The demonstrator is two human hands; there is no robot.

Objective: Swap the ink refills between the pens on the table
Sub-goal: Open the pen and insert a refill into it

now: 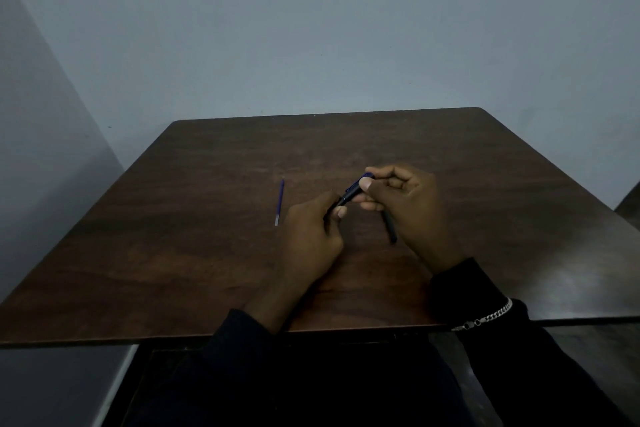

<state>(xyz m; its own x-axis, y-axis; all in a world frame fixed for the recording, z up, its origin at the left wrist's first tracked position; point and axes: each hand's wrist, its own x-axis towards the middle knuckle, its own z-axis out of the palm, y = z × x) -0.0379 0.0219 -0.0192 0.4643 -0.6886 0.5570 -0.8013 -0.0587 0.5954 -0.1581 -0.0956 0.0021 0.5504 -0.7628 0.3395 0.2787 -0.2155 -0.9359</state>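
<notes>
Both hands grip one slim, light pen [349,196], left hand [311,236] closed on its barrel, right hand [408,204] pinching its slippery cap end, while a thin, bendable refill [279,201] lies just left of them.

No text, label, brand, number or sign could be read anywhere in the view. The picture was dim, and any print on the small things was too small to make out.
</notes>
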